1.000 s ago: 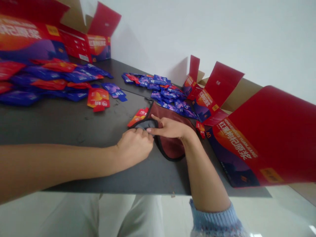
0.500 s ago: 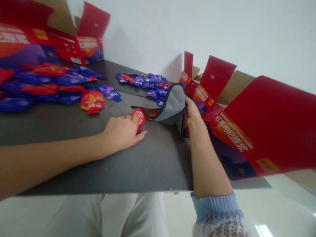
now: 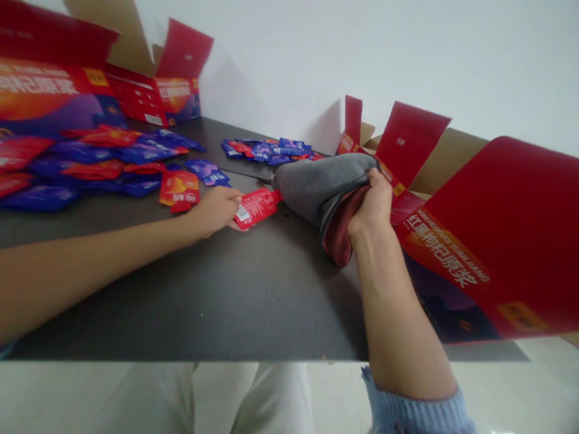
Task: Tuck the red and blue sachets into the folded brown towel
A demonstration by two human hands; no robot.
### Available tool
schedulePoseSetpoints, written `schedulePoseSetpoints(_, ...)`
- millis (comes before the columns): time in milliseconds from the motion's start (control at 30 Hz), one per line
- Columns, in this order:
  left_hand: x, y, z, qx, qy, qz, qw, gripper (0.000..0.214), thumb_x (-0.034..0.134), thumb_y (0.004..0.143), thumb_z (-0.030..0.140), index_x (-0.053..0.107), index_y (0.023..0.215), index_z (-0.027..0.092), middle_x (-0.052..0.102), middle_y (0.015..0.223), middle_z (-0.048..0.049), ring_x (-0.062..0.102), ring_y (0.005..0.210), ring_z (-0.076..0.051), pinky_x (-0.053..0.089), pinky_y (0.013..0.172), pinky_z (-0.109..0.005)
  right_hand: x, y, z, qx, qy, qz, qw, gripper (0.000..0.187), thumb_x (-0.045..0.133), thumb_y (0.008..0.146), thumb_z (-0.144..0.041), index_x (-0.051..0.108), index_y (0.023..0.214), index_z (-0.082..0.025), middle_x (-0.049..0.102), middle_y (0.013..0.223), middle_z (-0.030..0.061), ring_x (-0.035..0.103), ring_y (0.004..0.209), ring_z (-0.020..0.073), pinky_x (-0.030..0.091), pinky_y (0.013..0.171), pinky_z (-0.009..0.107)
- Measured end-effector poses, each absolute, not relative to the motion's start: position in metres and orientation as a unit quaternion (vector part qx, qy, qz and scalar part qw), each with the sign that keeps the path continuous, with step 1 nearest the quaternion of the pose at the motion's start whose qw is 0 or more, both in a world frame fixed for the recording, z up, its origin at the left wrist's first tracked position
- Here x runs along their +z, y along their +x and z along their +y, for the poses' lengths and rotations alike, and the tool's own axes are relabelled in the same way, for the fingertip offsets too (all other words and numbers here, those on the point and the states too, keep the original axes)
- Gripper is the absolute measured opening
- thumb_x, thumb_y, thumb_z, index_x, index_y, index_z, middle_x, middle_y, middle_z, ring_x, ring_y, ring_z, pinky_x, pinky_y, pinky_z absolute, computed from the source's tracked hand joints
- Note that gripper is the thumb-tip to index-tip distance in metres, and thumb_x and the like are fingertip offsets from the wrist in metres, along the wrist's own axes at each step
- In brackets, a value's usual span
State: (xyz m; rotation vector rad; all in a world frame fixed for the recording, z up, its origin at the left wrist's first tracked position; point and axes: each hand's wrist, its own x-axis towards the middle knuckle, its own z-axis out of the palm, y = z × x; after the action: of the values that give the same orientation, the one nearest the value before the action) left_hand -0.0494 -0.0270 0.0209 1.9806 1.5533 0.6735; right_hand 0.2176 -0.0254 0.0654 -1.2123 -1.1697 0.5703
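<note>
Blue and red packets [image 3: 67, 163] lie heaped at the far left of the dark table [image 3: 253, 301]; the left hand [image 3: 217, 208] pinches a red sachet [image 3: 256, 207] by its near end, long axis left to right, tip toward the grey pouch [image 3: 321, 184]; the right hand [image 3: 373, 205] clutches the pouch's bunched fabric, its narrow end pointing left; a red carton [image 3: 488, 241] stands just beside it.

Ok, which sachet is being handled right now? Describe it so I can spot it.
On the dark table, look just left of the grey-lined fabric pouch that the right hand holds up. The red sachet is pinched at one end by the left hand; unlike the piled sachets further back, it sits alone and shows a white barcode label.
</note>
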Motion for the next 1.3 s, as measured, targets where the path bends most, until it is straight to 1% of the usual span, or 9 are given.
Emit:
schedulePoseSetpoints(100,0.01,-0.049,-0.016,0.256,0.667,0.555,0.426,0.044,0.026,0.098,0.017,0.061,0.121,0.006,0.073,0.084,-0.0154,0.072,0.074,-0.022,0.056,0.069,-0.038,0.079,0.227,-0.031,0.132,-0.564,-0.363,0.73,0.065,0.02,0.096,-0.054,0.056,0.131,-0.012,0.066,0.125,0.0154,0.065,0.116,0.0252,0.055,0.092,0.04)
schedulePoseSetpoints(200,0.01,-0.051,-0.014,0.262,0.628,0.524,0.512,0.045,0.028,0.097,0.017,0.054,0.133,0.005,0.074,0.092,-0.0191,0.073,0.076,-0.024,0.058,0.07,-0.039,0.084,0.218,-0.043,0.059,-0.591,-0.301,0.746,0.069,0.022,0.096,-0.057,0.048,0.138,-0.01,0.062,0.13,0.0183,0.06,0.124,0.0266,0.049,0.102,0.04)
schedulePoseSetpoints(267,0.016,-0.052,-0.015,0.251,0.607,0.504,0.561,0.047,0.03,0.097,0.017,0.051,0.137,0.004,0.074,0.097,-0.0221,0.074,0.078,-0.024,0.059,0.073,-0.04,0.074,0.198,-0.051,0.077,-0.627,-0.376,0.677,0.075,0.015,0.096,-0.063,0.049,0.138,-0.011,0.06,0.133,0.0193,0.053,0.133,0.0296,0.046,0.106,0.045)
schedulePoseSetpoints(367,0.025,-0.053,-0.017,0.202,0.614,0.489,0.586,0.048,0.032,0.097,0.021,0.055,0.136,0.006,0.073,0.105,-0.0226,0.074,0.082,-0.024,0.059,0.076,-0.038,0.042,0.155,-0.061,0.138,-0.635,-0.582,0.49,0.076,0.012,0.096,-0.066,0.05,0.14,-0.017,0.058,0.139,0.016,0.041,0.142,0.0308,0.037,0.113,0.051)
schedulePoseSetpoints(533,0.032,-0.057,-0.013,0.165,0.685,0.5,0.503,0.06,0.021,0.099,0.039,0.072,0.109,0.009,0.075,0.096,-0.0216,0.073,0.085,-0.025,0.059,0.072,-0.037,0.008,0.112,-0.073,0.146,-0.477,-0.843,0.203,0.071,0.024,0.099,-0.062,0.037,0.152,-0.016,0.032,0.161,0.0091,0.015,0.153,0.0242,0.008,0.125,0.05)
schedulePoseSetpoints(700,0.033,-0.057,-0.016,0.243,0.645,0.488,0.535,0.061,0.031,0.094,0.053,0.074,0.09,0.011,0.075,0.084,-0.0208,0.073,0.081,-0.03,0.06,0.073,-0.042,0.023,0.12,-0.077,0.207,-0.381,-0.89,0.143,0.072,0.022,0.099,-0.063,0.038,0.151,-0.016,0.03,0.161,0.0109,0.011,0.154,0.0254,0.003,0.124,0.055)
schedulePoseSetpoints(900,0.031,-0.059,-0.017,0.271,0.456,0.492,0.691,0.032,0.063,0.076,0.044,0.076,0.086,0.016,0.075,0.077,-0.0112,0.073,0.089,-0.033,0.06,0.083,-0.041,0.029,0.119,-0.079,0.244,-0.301,-0.919,0.076,0.059,0.021,0.102,-0.057,0.054,0.141,-0.028,0.042,0.155,-0.0026,-0.001,0.154,0.0265,-0.014,0.119,0.06)
schedulePoseSetpoints(1100,0.027,-0.064,-0.008,0.256,0.425,0.482,0.722,0.032,0.067,0.074,0.038,0.076,0.092,0.014,0.076,0.084,-0.0113,0.071,0.1,-0.035,0.059,0.086,-0.039,0.021,0.131,-0.06,0.253,-0.291,-0.904,0.184,0.058,0.015,0.103,-0.053,0.036,0.152,-0.028,0.027,0.162,0.0007,0.015,0.153,0.0185,0.004,0.125,0.049)
schedulePoseSetpoints(1300,0.028,-0.057,-0.014,0.279,0.431,0.481,0.71,0.026,0.071,0.069,0.025,0.078,0.092,0.015,0.077,0.082,-0.0107,0.074,0.089,-0.029,0.06,0.079,-0.032,0.009,0.145,-0.039,0.183,-0.383,-0.892,0.155,0.066,0.035,0.098,-0.059,0.029,0.155,-0.026,0.023,0.163,0.0015,0.008,0.154,0.0276,0.009,0.123,0.056)
